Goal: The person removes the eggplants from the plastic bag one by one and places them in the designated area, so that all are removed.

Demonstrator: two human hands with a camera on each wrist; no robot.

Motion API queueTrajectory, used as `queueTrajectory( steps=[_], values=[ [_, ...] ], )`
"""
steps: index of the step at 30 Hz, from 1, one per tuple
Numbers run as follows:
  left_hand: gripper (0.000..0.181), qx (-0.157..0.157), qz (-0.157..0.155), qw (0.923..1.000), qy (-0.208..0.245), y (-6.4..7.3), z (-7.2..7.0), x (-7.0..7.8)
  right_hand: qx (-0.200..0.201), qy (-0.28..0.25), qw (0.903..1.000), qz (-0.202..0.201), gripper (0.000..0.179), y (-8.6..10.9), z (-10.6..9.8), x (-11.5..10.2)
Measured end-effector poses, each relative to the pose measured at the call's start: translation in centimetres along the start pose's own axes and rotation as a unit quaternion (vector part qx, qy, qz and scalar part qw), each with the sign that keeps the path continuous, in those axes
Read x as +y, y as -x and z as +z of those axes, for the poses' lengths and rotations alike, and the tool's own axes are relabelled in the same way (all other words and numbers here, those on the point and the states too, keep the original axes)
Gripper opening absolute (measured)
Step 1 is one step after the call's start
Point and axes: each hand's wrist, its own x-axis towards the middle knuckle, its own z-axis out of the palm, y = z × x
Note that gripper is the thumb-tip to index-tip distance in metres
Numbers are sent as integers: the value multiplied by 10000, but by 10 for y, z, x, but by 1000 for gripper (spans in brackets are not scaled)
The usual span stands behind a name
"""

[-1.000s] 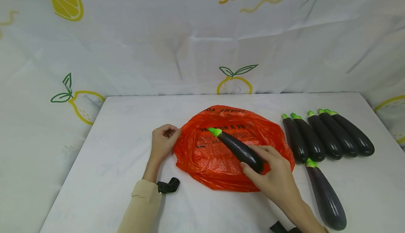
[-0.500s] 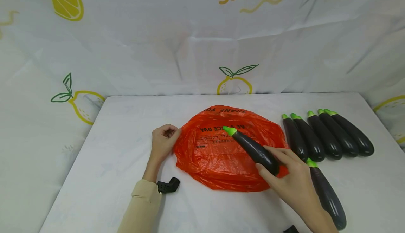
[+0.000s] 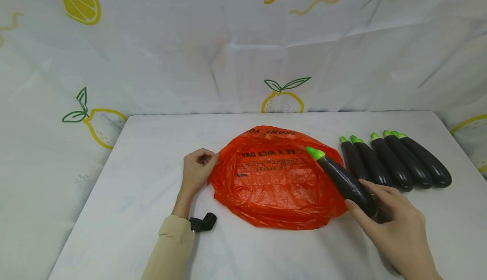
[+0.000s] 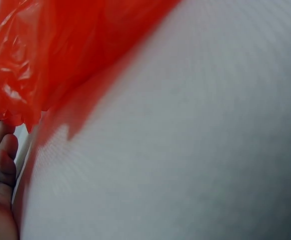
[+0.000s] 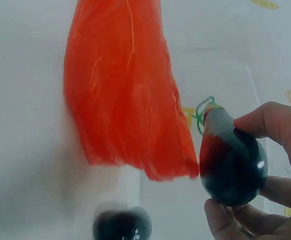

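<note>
A red plastic bag (image 3: 275,183) with dark print lies spread open on the white table, its mouth facing up. My left hand (image 3: 198,170) pinches the bag's left edge between curled fingers; in the left wrist view the fingers (image 4: 5,155) sit just below the red plastic. Over the bag's right rim, my right hand (image 3: 395,225) grips a dark eggplant (image 3: 346,183) by its thick end, the green stem pointing up and left. Thumb and fingers wrap that eggplant (image 5: 233,160) in the right wrist view.
Several eggplants (image 3: 411,161) lie side by side at the table's right, stems toward the back. Another eggplant (image 3: 388,265) is mostly hidden beneath the right hand. A white cloth with lemon prints (image 3: 171,60) hangs behind the table (image 3: 152,145).
My right hand has carried the eggplant rightward, from above the middle of the bag to its right rim. The left hand has stayed at the bag's left edge.
</note>
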Motion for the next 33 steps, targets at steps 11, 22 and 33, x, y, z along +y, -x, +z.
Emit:
queueTrajectory(
  steps=[11, 22, 33],
  values=[
    [10, 23, -170, 9998, -122, 0, 1, 8, 320, 203, 9953, 888, 58, 8, -14, 22],
    [11, -14, -93, 10000, 20, 5, -2, 37, -134, 712, 9655, 2502, 68, 16, -25, 41],
    [10, 49, -183, 9997, -138, -1, 3, -1, 829, 787, 9465, 3019, 66, 35, -20, 76]
  ],
)
